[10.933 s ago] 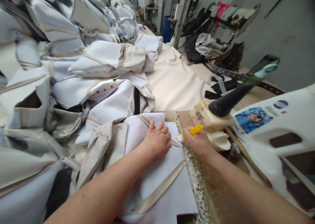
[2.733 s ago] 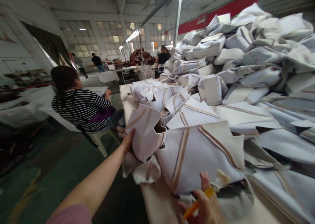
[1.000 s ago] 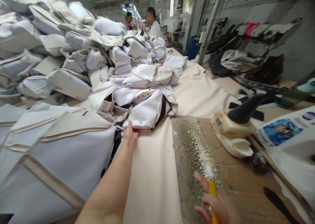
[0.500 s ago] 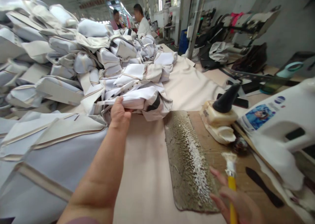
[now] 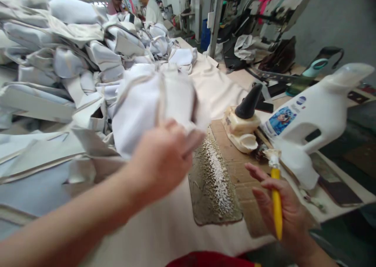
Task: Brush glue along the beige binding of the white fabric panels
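My left hand [image 5: 161, 161] is closed on a white fabric piece with beige trim [image 5: 149, 98], lifted off the heap and blurred by motion. My right hand [image 5: 282, 204] holds a yellow-handled brush [image 5: 276, 204] upright, its glue-caked bristles pointing up near the glue pot. A glue-crusted work board [image 5: 214, 181] lies on the table between my hands.
A large heap of white and beige fabric pieces [image 5: 58, 67] fills the left. A glue pot with a black cone [image 5: 243, 122] and a white plastic jug [image 5: 311, 118] stand right of the board. Two people stand at the far end [image 5: 147, 4]. Machines line the right wall.
My left hand has pulled the fabric piece off the heap and raised it toward me. The right hand with the brush has shifted slightly up and right.
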Demonstrator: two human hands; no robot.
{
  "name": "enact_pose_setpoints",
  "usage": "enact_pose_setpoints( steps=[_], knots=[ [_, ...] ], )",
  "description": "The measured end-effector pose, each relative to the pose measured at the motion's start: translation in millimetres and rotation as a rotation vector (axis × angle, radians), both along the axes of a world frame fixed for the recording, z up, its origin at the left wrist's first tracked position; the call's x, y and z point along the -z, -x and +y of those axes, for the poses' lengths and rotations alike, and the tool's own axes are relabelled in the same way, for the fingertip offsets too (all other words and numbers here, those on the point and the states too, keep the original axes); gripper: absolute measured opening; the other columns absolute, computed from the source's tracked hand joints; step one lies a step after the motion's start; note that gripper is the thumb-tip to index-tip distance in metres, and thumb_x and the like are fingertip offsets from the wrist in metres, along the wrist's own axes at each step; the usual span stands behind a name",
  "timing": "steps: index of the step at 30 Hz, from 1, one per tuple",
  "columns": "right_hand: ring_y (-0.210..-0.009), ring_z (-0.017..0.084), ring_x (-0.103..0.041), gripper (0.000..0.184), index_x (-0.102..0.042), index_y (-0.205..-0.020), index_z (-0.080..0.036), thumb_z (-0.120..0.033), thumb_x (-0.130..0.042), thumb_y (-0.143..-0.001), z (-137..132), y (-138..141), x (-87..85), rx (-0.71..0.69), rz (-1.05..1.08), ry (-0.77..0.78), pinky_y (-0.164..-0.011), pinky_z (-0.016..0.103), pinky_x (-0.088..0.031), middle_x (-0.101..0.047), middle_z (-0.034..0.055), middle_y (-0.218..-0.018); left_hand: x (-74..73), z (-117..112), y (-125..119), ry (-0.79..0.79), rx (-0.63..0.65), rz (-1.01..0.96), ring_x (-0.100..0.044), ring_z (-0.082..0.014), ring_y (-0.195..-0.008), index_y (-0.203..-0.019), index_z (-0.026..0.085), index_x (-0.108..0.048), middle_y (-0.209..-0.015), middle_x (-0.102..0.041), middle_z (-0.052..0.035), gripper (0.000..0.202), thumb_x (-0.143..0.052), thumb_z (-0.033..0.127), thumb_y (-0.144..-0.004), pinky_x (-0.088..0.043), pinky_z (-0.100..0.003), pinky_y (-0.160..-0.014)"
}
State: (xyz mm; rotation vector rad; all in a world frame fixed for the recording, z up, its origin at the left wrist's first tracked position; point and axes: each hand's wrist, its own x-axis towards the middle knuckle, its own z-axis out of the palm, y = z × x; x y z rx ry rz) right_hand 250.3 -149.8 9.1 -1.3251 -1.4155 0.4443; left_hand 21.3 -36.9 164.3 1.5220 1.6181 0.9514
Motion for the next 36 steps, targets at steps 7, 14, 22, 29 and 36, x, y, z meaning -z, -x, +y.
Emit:
enact_pose_setpoints(
  steps=[7, 14, 22, 29, 36],
  knots=[
    [-0.115, 0.026, -0.053, 0.02, -0.044, -0.096, -0.02, -0.037, -0.051, -0.088, -4, 10, 29.8, -0.007, -0.128, 0.181, -0.091, 0.039, -0.048, -0.052, 0.0171, -0.127, 141.2, -63, -42, 0.392, 1.007, 0.908, -0.062, -0.0336, -0.077, -0.088, 0.012, -0.065, -0.091, -0.06, -0.0206, 0.048, -0.074, 0.05, -0.061, -0.051, -0.042, -0.067],
    [-0.108, 0.028, -0.057, 0.024, -0.045, -0.1, -0.017, -0.037, -0.051, -0.088, -11, 27, 67.7, 0.005, -0.344, 0.147, -0.085, 0.042, -0.053, -0.051, 0.021, -0.126, 100.2, 71, -2, 0.203, 0.298, 0.201, -0.05, -0.0305, -0.112, -0.089, 0.018, -0.062, -0.096, -0.061, -0.0092, 0.035, -0.079, 0.028, -0.06, -0.033, -0.04, -0.101],
    [-0.109, 0.029, -0.056, 0.014, -0.045, -0.101, -0.017, -0.027, -0.044, -0.09, 20, 46, 96.4, 0.094, -0.365, 0.109, -0.085, 0.046, -0.053, -0.052, 0.0196, -0.123, 130.3, 151, 45, 0.476, 0.13, 0.153, -0.06, -0.0246, -0.083, -0.076, 0.018, -0.062, -0.069, -0.063, -0.001, 0.035, -0.08, 0.011, -0.046, -0.044, -0.031, -0.081],
    [-0.1, 0.029, -0.058, 0.02, -0.049, -0.1, -0.017, -0.01, -0.038, -0.085, 24, 57, 100.5, 0.106, -0.422, 0.117, -0.082, 0.047, -0.053, -0.053, 0.0186, -0.12, 166.0, 151, 30, 0.431, 0.111, 0.271, -0.056, -0.0255, -0.091, -0.059, 0.021, -0.05, -0.065, -0.056, 0.0, 0.035, -0.077, 0.005, -0.043, -0.044, -0.027, -0.077],
    [-0.108, 0.026, -0.054, 0.035, -0.049, -0.104, -0.018, -0.001, -0.032, -0.079, 13, 72, 82.2, 0.169, -0.459, 0.165, -0.083, 0.04, -0.053, -0.054, 0.0146, -0.117, 145.1, 165, 24, 0.311, 0.216, 0.332, -0.047, -0.0304, -0.113, -0.063, 0.021, -0.055, -0.075, -0.058, -0.0025, 0.027, -0.076, 0.008, -0.05, -0.031, -0.039, -0.101]
  ],
)
